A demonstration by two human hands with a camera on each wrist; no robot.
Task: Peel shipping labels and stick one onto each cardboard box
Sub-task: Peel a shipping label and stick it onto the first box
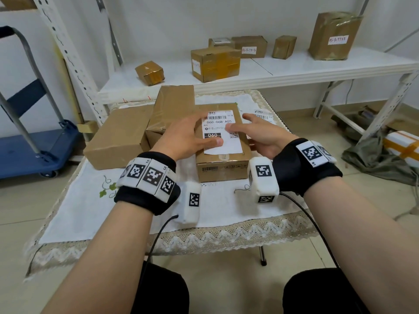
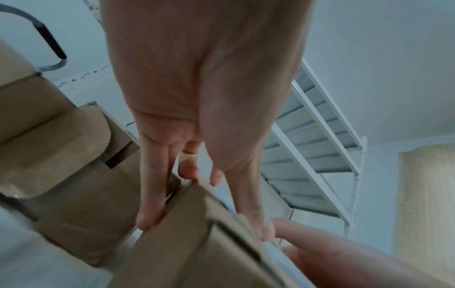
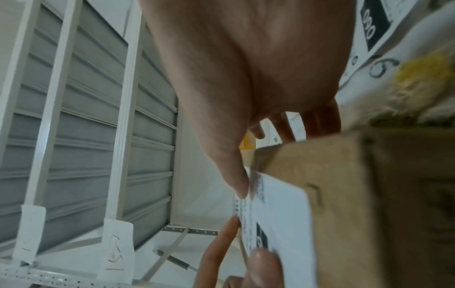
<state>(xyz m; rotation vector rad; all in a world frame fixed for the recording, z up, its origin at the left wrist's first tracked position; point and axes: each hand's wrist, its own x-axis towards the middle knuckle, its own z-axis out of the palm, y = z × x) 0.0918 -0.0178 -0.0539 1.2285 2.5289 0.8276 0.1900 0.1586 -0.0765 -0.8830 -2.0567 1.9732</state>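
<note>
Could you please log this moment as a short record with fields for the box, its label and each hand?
box: small cardboard box on the white tablecloth
label: shipping label lying on the box top
left hand: left hand, thumb pressing the label's near left part
right hand: right hand, thumb on the label's right side
spare: another label on the cloth behind

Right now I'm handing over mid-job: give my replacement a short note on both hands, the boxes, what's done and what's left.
Left hand: open, thumb pressing the shipping label flat, fingers along the box's left side.
Right hand: open, thumb on the label, fingers past the right edge.
Front box: on the table, label on top.
Left: two plain boxes show no label. More labels lie behind the right hand.
</note>
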